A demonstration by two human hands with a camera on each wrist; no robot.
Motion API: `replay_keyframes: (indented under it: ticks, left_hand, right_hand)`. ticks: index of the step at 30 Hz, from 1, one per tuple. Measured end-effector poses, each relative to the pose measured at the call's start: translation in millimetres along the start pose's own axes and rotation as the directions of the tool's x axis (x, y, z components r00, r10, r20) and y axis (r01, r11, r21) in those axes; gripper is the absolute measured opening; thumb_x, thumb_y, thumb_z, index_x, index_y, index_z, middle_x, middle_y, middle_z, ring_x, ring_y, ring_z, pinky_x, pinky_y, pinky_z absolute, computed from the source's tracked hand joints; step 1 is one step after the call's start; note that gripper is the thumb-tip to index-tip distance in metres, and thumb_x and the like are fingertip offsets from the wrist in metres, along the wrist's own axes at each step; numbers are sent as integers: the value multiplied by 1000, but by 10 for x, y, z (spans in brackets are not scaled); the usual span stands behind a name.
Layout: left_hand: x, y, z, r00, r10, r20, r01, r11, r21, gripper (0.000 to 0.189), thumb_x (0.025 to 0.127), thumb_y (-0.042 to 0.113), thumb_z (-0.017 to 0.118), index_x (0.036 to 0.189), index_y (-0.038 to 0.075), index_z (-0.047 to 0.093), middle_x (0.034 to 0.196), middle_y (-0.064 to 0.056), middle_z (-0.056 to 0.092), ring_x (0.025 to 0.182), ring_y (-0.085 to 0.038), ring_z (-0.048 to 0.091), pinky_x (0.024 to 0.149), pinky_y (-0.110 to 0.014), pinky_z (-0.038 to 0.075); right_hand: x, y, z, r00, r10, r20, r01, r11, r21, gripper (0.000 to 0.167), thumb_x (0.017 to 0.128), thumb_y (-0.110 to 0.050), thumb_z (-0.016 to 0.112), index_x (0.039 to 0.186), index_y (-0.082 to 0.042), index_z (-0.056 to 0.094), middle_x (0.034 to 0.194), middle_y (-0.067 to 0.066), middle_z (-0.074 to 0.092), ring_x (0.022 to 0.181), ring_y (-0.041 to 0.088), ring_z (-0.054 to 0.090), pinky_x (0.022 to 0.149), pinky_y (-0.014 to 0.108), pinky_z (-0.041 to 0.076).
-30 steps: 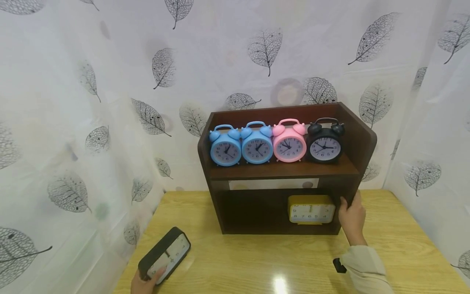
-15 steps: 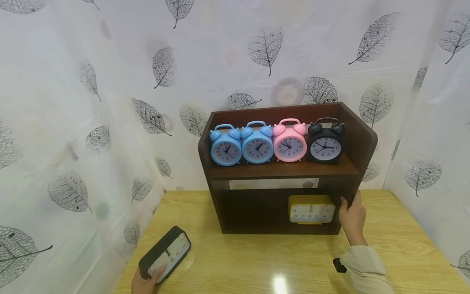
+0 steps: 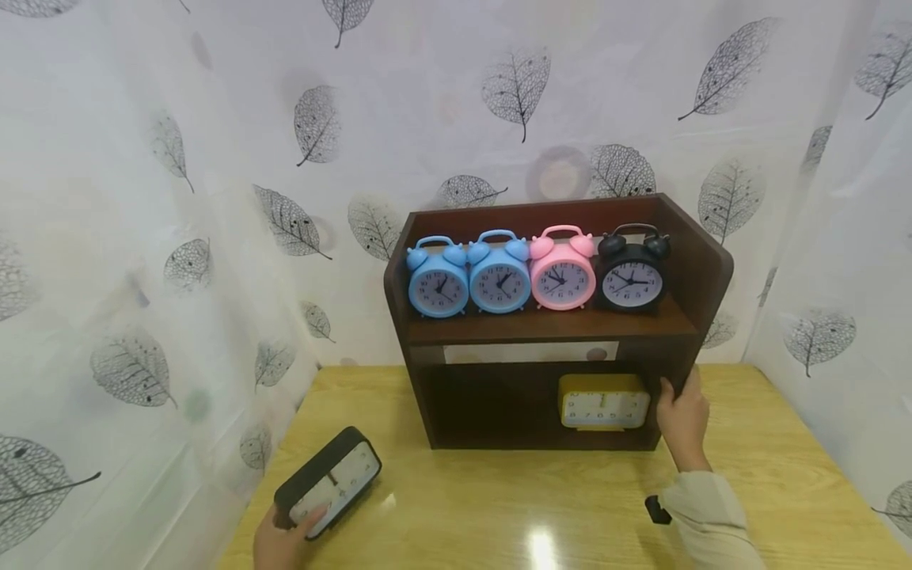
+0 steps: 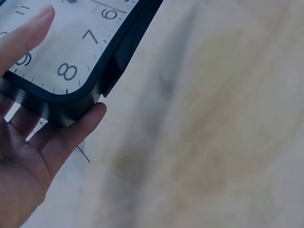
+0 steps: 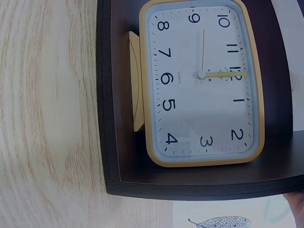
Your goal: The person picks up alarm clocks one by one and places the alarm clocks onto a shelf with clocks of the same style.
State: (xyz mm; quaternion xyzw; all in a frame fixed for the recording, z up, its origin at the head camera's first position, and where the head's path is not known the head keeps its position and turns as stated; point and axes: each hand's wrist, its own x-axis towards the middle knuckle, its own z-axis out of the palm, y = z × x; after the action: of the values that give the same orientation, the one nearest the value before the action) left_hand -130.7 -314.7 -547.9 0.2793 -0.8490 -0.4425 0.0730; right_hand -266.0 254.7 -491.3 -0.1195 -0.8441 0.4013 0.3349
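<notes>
My left hand (image 3: 279, 538) grips a black rectangular alarm clock (image 3: 329, 483) by one end, thumb over its white face and fingers beneath. In the left wrist view, the clock (image 4: 78, 52) is tilted, with part of its face out of frame. My right hand (image 3: 684, 419) holds the right side panel of a dark brown two-tier shelf (image 3: 552, 328); in the right wrist view only a bit of that hand shows at the edge. On the shelf's lower tier, at the right, stands a yellow rectangular clock (image 3: 604, 404), close to that panel.
The upper tier bears two blue twin-bell clocks (image 3: 438, 289) at the left, then a pink one (image 3: 563, 283) and a black one (image 3: 632, 283). The shelf stands on a wood-grain table (image 3: 463, 507). Leaf-patterned sheeting (image 3: 235, 119) hangs behind and at the sides.
My left hand and the black clock have shifted slightly up and to the right in the head view. The right hand stays on the shelf's side panel.
</notes>
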Motion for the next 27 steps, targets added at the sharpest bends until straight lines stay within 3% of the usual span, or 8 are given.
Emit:
replay_keyframes:
  ticks: [2,6,7,9,14,19,23,27]
  left_hand:
    - [9,78,-28,999,9,36,-8,999,-35,76,71,47,78,123,-2,52,127,-26,56,99,-24,64,85,-36,53]
    - [2,246,-57,996,44,79,-31,985,-167,68,72,35,80,126,5,52,105,12,67,85,10,58,78,-13,49]
    - [-5,288,-55,995,58,82,-40,977,-209,65,72,31,81,125,6,52,100,20,65,83,14,55,76,-10,47]
    - [-24,374,-46,992,95,78,-70,959,-275,61,72,24,82,123,6,53,88,31,59,85,11,58,76,-10,47]
    - [-76,595,-46,982,171,83,-132,928,-347,55,73,13,80,120,3,54,91,26,64,86,5,62,76,-14,49]
    - [-121,795,-39,976,195,97,-155,934,-323,54,73,14,80,119,2,55,89,26,64,84,4,63,76,-16,50]
    - [-130,919,-18,971,189,148,-133,937,-322,54,73,14,79,120,1,54,86,23,63,82,1,62,74,-18,51]
    - [-137,1001,31,962,210,172,-141,929,-343,52,73,10,79,118,0,54,85,19,64,81,-2,62,72,-19,51]
  right_hand:
    - [-1,-3,-2,1000,-1,0,1,1000,0,45,92,-4,51,132,10,37,107,47,51,93,65,47,78,68,36]
    - [1,-8,-4,1000,0,-4,0,1000,0,44,91,-4,51,131,10,38,107,46,51,92,65,47,78,68,36]
    - [3,-7,-4,1000,-2,-6,2,1000,1,44,91,-4,51,131,10,38,107,46,51,92,65,47,77,68,36]
    - [8,-6,-5,1000,0,-5,0,1000,2,43,91,-4,51,130,10,38,107,46,51,92,65,47,78,68,35]
    - [12,-6,-8,1000,14,9,-14,1000,1,43,92,-5,50,130,10,38,107,46,51,94,64,46,80,68,36]
    - [9,-9,-12,1000,20,19,-20,1000,3,42,92,-5,50,130,9,39,108,45,51,95,64,46,80,68,36]
    - [14,-12,-13,1000,17,20,-17,1000,6,42,92,-5,50,130,9,39,109,45,51,95,64,46,80,68,36]
    - [20,-14,-13,1000,19,19,-20,1000,11,42,92,-6,50,130,9,39,110,45,51,96,64,46,81,68,35]
